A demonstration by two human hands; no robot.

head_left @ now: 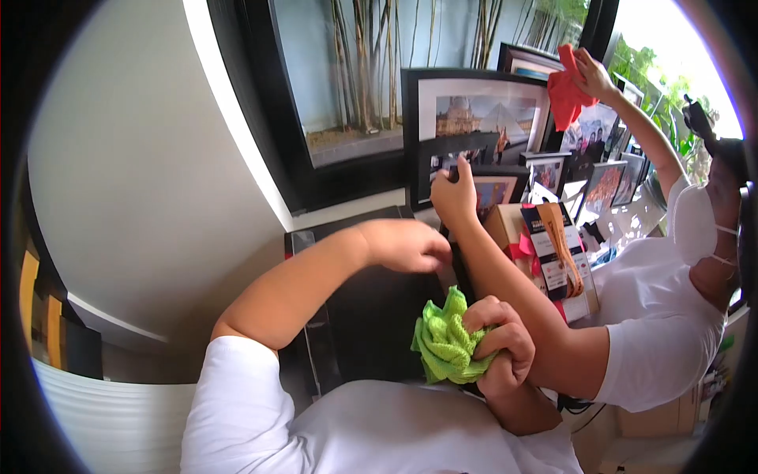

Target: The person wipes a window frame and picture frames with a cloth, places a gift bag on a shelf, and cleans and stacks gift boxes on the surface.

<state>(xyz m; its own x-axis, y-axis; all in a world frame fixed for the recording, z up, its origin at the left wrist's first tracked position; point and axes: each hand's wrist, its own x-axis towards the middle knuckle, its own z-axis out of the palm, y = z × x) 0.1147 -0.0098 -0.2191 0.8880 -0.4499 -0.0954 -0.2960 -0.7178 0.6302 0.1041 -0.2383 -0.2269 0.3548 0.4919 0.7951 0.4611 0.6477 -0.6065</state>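
My right hand [505, 347] is closed around a crumpled green cloth [452, 340], held low in front of my chest. My left hand [407, 246] reaches over a black surface [367, 316], its fingers bent and somewhat apart, with nothing visible in them. Its fingertips are partly blurred. Just beyond, a co-worker's hand [456, 193] grips a small black picture frame [454, 147] in front of a large framed photo [482, 87]. The same person's other hand [594, 75] holds a red cloth [567, 91] up by the frames.
Several framed photos [547, 170] stand along the window side. A box [588, 304] with cards and an orange-brown strap [559, 241] sits by the co-worker's forearm. The co-worker [663, 340] is close on my right. A pale wall [142, 158] rises at left.
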